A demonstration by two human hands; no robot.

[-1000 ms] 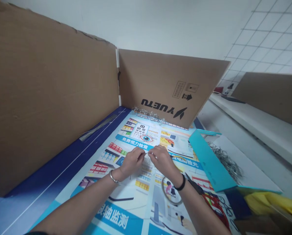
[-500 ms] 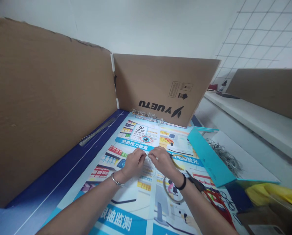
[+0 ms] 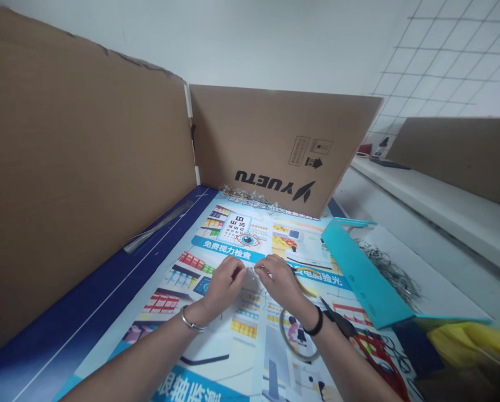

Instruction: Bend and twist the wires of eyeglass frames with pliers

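My left hand (image 3: pixel 225 283) and my right hand (image 3: pixel 280 280) meet almost fingertip to fingertip above the printed poster sheet (image 3: pixel 216 340). Both are closed in a pinch. A thin pale strand (image 3: pixel 263 291), perhaps wire or clear line, loops down between them; its ends are hidden in the fingers. Something small and shiny shows at the right fingertips, too small to name. Just beyond the right hand lies a yellow curved handle (image 3: pixel 306 283), partly covered. By my right wrist rest a roll of tape (image 3: pixel 284 340) and scissors (image 3: pixel 337 319) with dark blades and red handles.
A turquoise box (image 3: pixel 359 279) at the right holds a tangle of silvery wire pieces (image 3: pixel 390 271). Cardboard panels stand at the left (image 3: pixel 86 156) and back (image 3: pixel 267 134). Clear scraps (image 3: pixel 250 195) lie along the back panel, thin strips (image 3: pixel 158 228) along the left one. Yellow cloth (image 3: pixel 463 346) sits front right.
Both hands stay pinched, with a slightly wider gap between the fingertips. The left hand has shifted a little left and down. The view has tilted slightly.
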